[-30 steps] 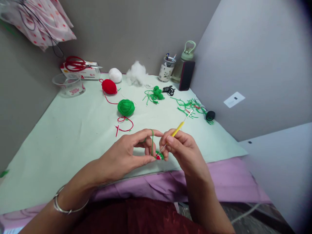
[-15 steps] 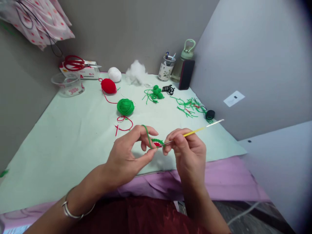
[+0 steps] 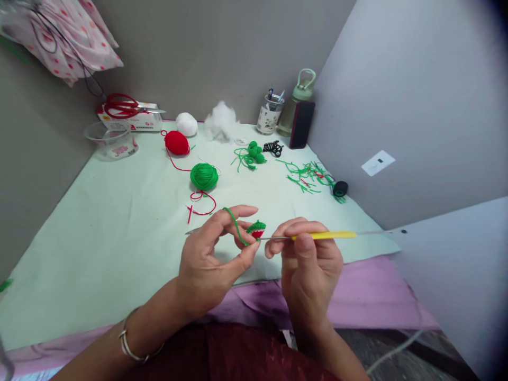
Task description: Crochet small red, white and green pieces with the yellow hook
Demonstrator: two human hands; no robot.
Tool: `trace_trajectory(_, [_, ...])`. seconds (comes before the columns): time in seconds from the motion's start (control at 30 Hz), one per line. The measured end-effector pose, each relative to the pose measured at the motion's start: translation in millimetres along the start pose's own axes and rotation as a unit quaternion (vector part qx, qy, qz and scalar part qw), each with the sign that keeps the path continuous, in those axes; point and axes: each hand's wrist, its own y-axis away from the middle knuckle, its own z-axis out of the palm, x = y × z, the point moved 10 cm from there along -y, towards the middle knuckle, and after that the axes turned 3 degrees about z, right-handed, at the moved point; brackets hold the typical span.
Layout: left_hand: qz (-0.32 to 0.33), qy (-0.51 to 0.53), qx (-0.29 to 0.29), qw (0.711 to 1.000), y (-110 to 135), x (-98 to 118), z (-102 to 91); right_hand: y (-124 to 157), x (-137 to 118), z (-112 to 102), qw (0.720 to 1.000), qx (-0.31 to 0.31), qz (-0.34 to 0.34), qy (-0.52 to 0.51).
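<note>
My left hand [image 3: 216, 254] pinches a small crochet piece [image 3: 257, 230], green along the top with a white line and red below. A strand of green yarn [image 3: 236, 225] runs over its raised index finger down to the piece. In my right hand [image 3: 309, 254] is a crochet hook [image 3: 333, 235] with a yellow handle, held between thumb and fingers. Its thin metal shaft points left, and the tip meets the lower edge of the piece at my left fingertips. Beyond my left hand lies a green yarn ball [image 3: 204, 177].
A red yarn ball [image 3: 177, 143], white ball [image 3: 186, 124], and fluffy stuffing [image 3: 222, 121] lie at the back. Red-handled scissors [image 3: 123, 106] rest on a box behind a clear tub [image 3: 113, 143]. Green yarn scraps [image 3: 307, 173], a phone [image 3: 302, 125] and a bottle [image 3: 291, 108] are at right.
The hook has swung from slanting up to the right to nearly level. The crochet piece has turned and shows more of its red and green face. My right hand has shifted slightly right.
</note>
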Motion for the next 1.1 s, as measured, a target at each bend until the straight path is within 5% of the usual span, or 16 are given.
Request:
trace_trajectory(0.17, [-0.078,0.069,-0.003,0.995,-1,-9,2.8,0,13,0,0.997,0.011,0.062,-0.033])
trace_trajectory(0.47, [-0.053,0.033,-0.003,0.998,-3,-4,-1.7,-1,22,1,0.992,0.022,0.103,-0.063])
trace_trajectory(0.67, [-0.06,0.003,-0.044,0.997,-1,-12,3.6,2,13,-2,0.998,0.023,0.052,-0.024])
trace_trajectory(0.9, [-0.168,0.046,-0.054,0.983,1,-24,9.5,10,-8,-5,0.992,0.022,-0.087,0.085])
trace_trajectory(1.1, [-0.227,0.088,-0.063,0.968,7,-37,12.1,3,-3,-2,0.992,-0.031,-0.049,0.114])
